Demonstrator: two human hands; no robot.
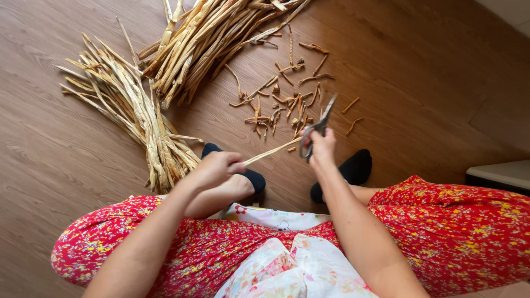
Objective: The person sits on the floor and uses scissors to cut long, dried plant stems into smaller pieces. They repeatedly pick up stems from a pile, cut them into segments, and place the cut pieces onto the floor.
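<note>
Nearest to us, our lap is covered by red floral trousers [452, 232] and a pale patterned cloth [287, 259] lying between the knees. Just past the knees, our two feet in black socks [353, 168] rest on the brown wooden floor [61, 165].

Our left hand [212, 170] is closed in a pinch around one end of a thin dried strip [271, 151], which runs up and to the right toward the other hand. Our right hand [323, 146] is closed through the handles of a pair of grey scissors [319, 126]; the blades point up and away from us, and they look slightly parted. The far end of the strip meets the scissors close to the handles, though we cannot tell whether it lies between the blades.

Beyond the scissors, short cut pieces [281, 102] of the same tan material are scattered over the floor. To the left of our left hand lies a loose bundle of long dried stalks [132, 110], fanning outward. Farther off, at the top of the view, a second, thicker heap of stalks [212, 36] lies just beside the first. At the right edge sits the corner of a pale low object [499, 174].
</note>
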